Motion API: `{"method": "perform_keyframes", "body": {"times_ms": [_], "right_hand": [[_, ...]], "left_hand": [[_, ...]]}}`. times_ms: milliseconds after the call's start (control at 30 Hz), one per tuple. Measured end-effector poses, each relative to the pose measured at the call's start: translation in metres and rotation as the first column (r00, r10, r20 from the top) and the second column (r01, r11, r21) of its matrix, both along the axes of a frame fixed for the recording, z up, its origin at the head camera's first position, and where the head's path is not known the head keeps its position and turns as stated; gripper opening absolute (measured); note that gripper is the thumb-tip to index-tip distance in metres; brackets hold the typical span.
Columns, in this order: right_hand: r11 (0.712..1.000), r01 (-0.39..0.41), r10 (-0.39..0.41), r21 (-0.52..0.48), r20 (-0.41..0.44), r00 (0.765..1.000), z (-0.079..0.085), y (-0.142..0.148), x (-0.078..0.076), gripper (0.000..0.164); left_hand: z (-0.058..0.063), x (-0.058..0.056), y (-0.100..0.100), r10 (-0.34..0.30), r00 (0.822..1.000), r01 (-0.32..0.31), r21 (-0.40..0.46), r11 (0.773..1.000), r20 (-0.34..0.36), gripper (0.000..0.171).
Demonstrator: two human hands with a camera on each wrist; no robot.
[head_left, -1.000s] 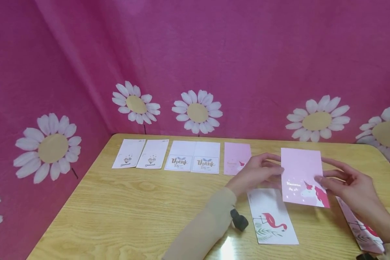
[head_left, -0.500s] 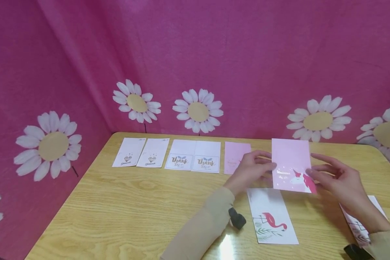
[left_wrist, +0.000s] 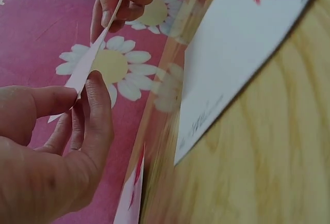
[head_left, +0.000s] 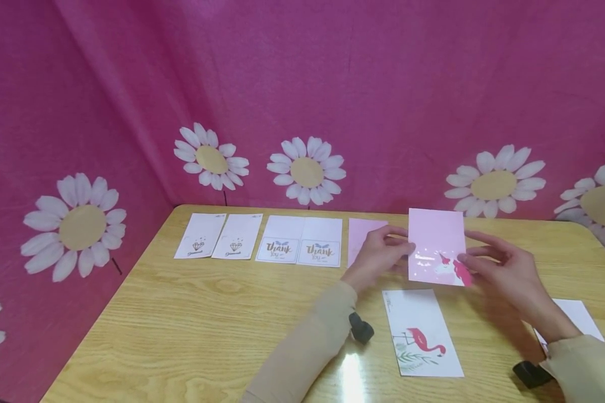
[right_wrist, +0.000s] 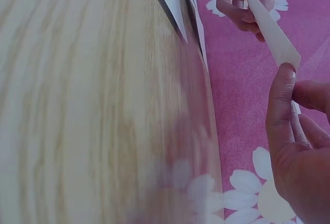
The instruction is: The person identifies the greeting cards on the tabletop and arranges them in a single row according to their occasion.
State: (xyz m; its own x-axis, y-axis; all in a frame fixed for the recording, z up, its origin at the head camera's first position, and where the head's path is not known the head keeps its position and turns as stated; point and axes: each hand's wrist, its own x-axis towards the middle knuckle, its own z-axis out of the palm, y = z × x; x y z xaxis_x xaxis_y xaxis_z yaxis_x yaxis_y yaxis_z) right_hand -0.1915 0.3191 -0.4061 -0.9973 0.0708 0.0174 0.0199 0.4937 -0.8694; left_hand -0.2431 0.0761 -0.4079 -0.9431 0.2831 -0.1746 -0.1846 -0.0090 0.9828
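Observation:
Between both hands a pink unicorn card [head_left: 436, 240] is held up above the table, tilted toward the head camera. My left hand [head_left: 380, 253] pinches its left edge between thumb and fingers; in the left wrist view the card shows nearly edge-on. My right hand [head_left: 506, 268] pinches the opposite edge, thumb on the front near the unicorn's mane. Behind the left hand lies another pink card [head_left: 364, 232], partly covered by it. Nearer the front, a white flamingo card [head_left: 423, 336] lies flat below the held card.
Two diamond cards [head_left: 200, 235] and two "Thank you" cards [head_left: 277, 240] lie in a row along the back of the wooden table [head_left: 206, 319]. Under the right forearm a white card [head_left: 577, 316] is partly hidden. A pink daisy-print curtain [head_left: 383, 101] stands behind the table.
Both hands have carried the held unicorn card left and toward the back, closer to the pink card in the row. More of the white card under my right forearm now shows.

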Motion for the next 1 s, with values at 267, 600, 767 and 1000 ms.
{"method": "perform_keyframes", "body": {"times_ms": [267,600,767,1000], "right_hand": [[1.000,0.002,-0.002,0.004,0.018,1.000,-0.002,-0.005,-0.008,0.069],[1.000,-0.020,0.019,0.010,0.052,0.998,-0.008,-0.004,-0.026,0.071],[0.999,-0.044,0.044,0.002,0.059,0.997,-0.010,-0.004,-0.033,0.072],[0.998,-0.067,0.065,0.018,0.091,0.994,-0.009,-0.005,-0.041,0.073]], "left_hand": [[0.005,-0.016,-0.021,-0.022,0.980,-0.019,-0.201,0.979,-0.196,0.027],[0.012,-0.035,-0.038,-0.286,0.892,-0.008,-0.644,0.765,-0.351,0.030],[0.008,-0.038,-0.038,-0.379,0.868,0.014,-0.748,0.664,-0.321,0.035],[0.006,-0.036,-0.033,-0.463,0.838,-0.035,-0.874,0.484,-0.290,0.043]]}}
